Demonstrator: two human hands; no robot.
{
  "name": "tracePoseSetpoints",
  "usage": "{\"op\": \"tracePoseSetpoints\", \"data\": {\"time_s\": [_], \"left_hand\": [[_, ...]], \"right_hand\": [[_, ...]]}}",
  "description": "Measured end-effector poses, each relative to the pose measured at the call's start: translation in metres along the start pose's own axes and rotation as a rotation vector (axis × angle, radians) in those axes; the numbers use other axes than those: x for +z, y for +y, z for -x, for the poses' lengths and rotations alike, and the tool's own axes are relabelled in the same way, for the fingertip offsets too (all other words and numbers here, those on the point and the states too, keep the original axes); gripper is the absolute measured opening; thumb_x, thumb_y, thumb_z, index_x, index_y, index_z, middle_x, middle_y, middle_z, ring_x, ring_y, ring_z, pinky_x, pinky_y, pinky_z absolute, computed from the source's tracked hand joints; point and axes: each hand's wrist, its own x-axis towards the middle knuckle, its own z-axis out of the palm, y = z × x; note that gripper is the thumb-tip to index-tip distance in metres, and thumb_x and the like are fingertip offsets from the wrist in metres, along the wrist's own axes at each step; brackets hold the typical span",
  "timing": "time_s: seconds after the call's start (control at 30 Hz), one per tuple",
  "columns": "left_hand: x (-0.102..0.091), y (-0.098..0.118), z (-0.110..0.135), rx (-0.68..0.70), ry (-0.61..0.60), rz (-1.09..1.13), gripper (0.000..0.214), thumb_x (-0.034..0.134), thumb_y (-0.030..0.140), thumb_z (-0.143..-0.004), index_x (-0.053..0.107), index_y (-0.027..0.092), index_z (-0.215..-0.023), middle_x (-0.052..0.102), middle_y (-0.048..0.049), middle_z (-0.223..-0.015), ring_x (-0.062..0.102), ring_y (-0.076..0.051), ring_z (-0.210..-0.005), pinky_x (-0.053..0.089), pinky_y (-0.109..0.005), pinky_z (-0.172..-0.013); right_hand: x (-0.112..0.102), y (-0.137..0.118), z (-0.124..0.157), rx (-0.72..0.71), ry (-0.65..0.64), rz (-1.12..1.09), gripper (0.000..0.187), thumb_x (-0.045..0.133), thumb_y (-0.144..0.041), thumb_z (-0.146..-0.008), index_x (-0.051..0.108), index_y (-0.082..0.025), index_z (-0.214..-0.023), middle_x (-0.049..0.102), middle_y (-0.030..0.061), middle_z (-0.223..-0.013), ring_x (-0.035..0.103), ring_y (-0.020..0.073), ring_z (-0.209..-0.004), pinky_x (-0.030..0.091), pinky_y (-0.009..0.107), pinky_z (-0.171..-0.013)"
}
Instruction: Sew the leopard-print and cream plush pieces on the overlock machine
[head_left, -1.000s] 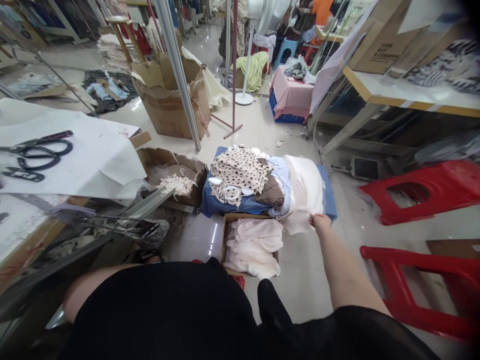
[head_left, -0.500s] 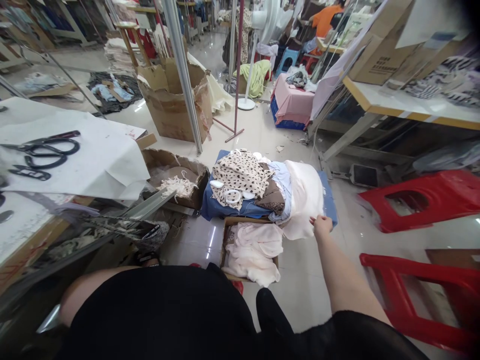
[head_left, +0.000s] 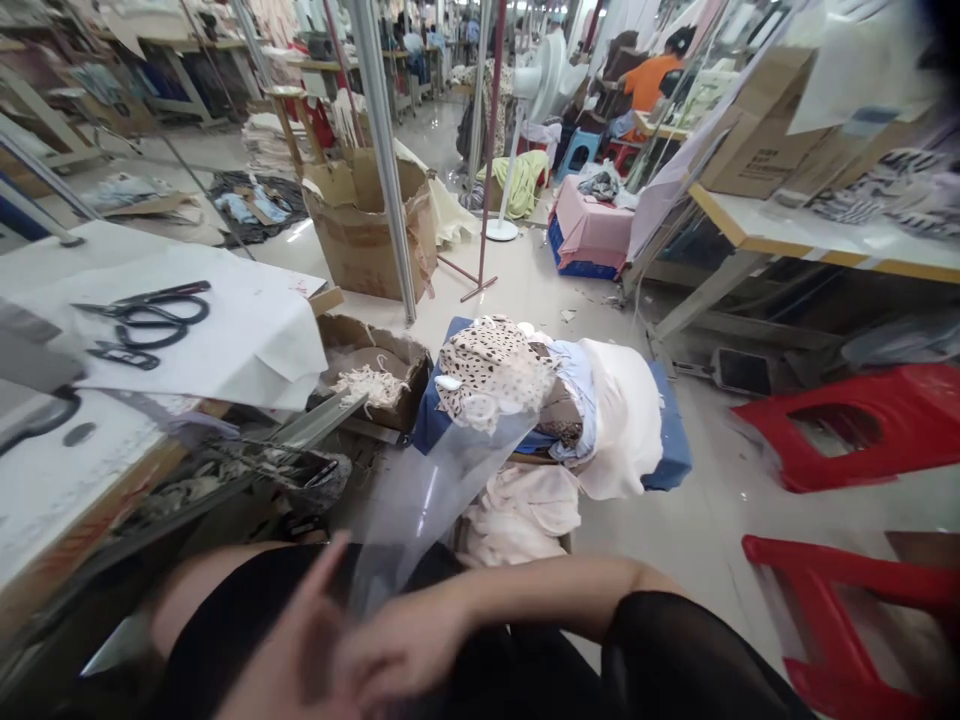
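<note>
My left hand [head_left: 296, 650] is low in front of my lap, smeared by motion, with one finger stretched up. Beside it, partly touching or overlapping, my right hand [head_left: 405, 645] curls in from the right. From between them a see-through, pale sheet [head_left: 442, 490] reaches up and away; it is blurred, and I cannot tell whether it is plastic or sheer cloth. My right hand appears to grip its lower end. Behind the sheet, a spotted cloth [head_left: 487, 355] and a white cloth [head_left: 622, 410] lie on a blue-covered stand [head_left: 675, 430]. Pale pink cloth [head_left: 525, 505] fills a box below.
Scissors [head_left: 161, 310] lie on a white-topped table [head_left: 247, 350] at the left. Under it is an open carton [head_left: 416, 375] of scraps. Red stools [head_left: 862, 420] lie at the right. A standing fan [head_left: 517, 150] and a person in orange [head_left: 649, 80] are farther back.
My right hand has left the white cloth's edge and come back to my lap. My left hand has come into view. The see-through sheet now stretches across the middle.
</note>
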Motion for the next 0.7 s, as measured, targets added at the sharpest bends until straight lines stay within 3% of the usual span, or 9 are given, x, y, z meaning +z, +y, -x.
{"op": "tracePoseSetpoints", "data": {"time_s": [0.07, 0.13, 0.23, 0.33, 0.4, 0.47, 0.57, 0.63, 0.7], "left_hand": [[0.005, 0.008, -0.007, -0.042, -0.275, 0.107, 0.077, 0.077, 0.052, -0.046, 0.054, 0.022, -0.113, 0.058, -0.0072, -0.091, 0.055, -0.027, -0.086, 0.046, -0.035, -0.076], [0.011, 0.008, -0.011, -0.146, -0.485, 0.239, 0.062, 0.071, 0.056, -0.054, 0.059, 0.017, -0.101, 0.057, -0.0063, -0.082, 0.054, -0.021, -0.074, 0.046, -0.030, -0.068], [0.016, -0.004, -0.014, -0.280, -0.389, 0.289, 0.053, 0.063, 0.059, -0.062, 0.058, 0.013, -0.085, 0.048, -0.0005, -0.063, 0.040, -0.009, -0.047, 0.033, -0.020, -0.045], [0.014, -0.012, -0.014, -0.213, -0.145, 0.236, 0.045, 0.053, 0.057, -0.073, 0.055, 0.012, -0.071, 0.048, -0.0010, -0.061, 0.043, -0.010, -0.051, 0.035, -0.021, -0.051], [0.007, -0.008, -0.014, -0.113, -0.092, 0.264, 0.041, 0.053, 0.053, -0.075, 0.057, 0.012, -0.070, 0.054, -0.0038, -0.068, 0.050, -0.014, -0.066, 0.039, -0.023, -0.066], [-0.002, -0.002, -0.017, -0.039, -0.058, 0.351, 0.040, 0.057, 0.051, -0.073, 0.060, 0.012, -0.078, 0.059, -0.0062, -0.078, 0.052, -0.018, -0.077, 0.040, -0.026, -0.074], [-0.015, -0.005, -0.026, -0.037, 0.044, 0.507, 0.044, 0.057, 0.052, -0.071, 0.059, 0.012, -0.088, 0.060, -0.0080, -0.084, 0.053, -0.019, -0.076, 0.043, -0.026, -0.069], [-0.019, -0.021, -0.033, -0.088, 0.160, 0.474, 0.043, 0.055, 0.049, -0.074, 0.057, 0.012, -0.096, 0.060, -0.0089, -0.089, 0.055, -0.020, -0.080, 0.045, -0.027, -0.067], [-0.020, -0.047, -0.036, -0.136, 0.343, 0.291, 0.045, 0.053, 0.045, -0.075, 0.052, 0.014, -0.107, 0.058, -0.0104, -0.100, 0.057, -0.022, -0.087, 0.047, -0.030, -0.071]], "right_hand": [[0.000, -0.015, -0.015, -0.127, -0.154, 0.000, 0.017, 0.057, 0.000, -0.072, 0.050, -0.015, -0.070, 0.052, -0.0076, -0.055, 0.050, 0.0042, -0.049, 0.040, 0.014, -0.050], [-0.021, -0.026, -0.010, -0.236, 0.041, -0.101, 0.007, 0.053, -0.017, -0.081, 0.046, -0.017, -0.078, 0.051, -0.0065, -0.058, 0.050, 0.0059, -0.050, 0.041, 0.016, -0.050], [-0.068, -0.027, 0.005, -0.329, 0.643, -0.229, 0.022, 0.055, -0.038, -0.080, 0.044, -0.019, -0.078, 0.045, -0.0082, -0.053, 0.044, 0.0070, -0.047, 0.038, 0.018, -0.049], [-0.088, -0.009, 0.005, -0.346, 0.858, -0.246, 0.026, 0.058, -0.044, -0.077, 0.046, -0.021, -0.082, 0.046, -0.0074, -0.063, 0.042, 0.0061, -0.052, 0.037, 0.017, -0.052], [-0.072, 0.012, -0.006, -0.288, 0.759, -0.225, 0.041, 0.072, -0.039, -0.063, 0.050, -0.021, -0.092, 0.052, -0.0044, -0.080, 0.047, 0.0068, -0.060, 0.039, 0.018, -0.056], [-0.043, 0.035, -0.019, -0.139, 0.473, -0.200, 0.062, 0.083, -0.033, -0.045, 0.054, -0.020, -0.099, 0.056, -0.0016, -0.088, 0.052, 0.0095, -0.068, 0.042, 0.021, -0.062], [-0.010, 0.063, -0.036, 0.190, 0.099, -0.175, 0.045, 0.077, -0.042, -0.054, 0.062, -0.014, -0.086, 0.058, -0.0021, -0.071, 0.054, 0.0106, -0.060, 0.044, 0.023, -0.058], [-0.016, 0.073, -0.044, 0.310, 0.134, -0.124, 0.031, 0.070, -0.041, -0.065, 0.062, -0.012, -0.072, 0.054, -0.0043, -0.056, 0.048, 0.0076, -0.047, 0.041, 0.021, -0.048], [-0.047, 0.073, -0.053, 0.328, 0.268, -0.040, 0.024, 0.068, -0.033, -0.072, 0.059, -0.011, -0.067, 0.052, -0.0054, -0.053, 0.046, 0.0059, -0.043, 0.040, 0.019, -0.044]]}}
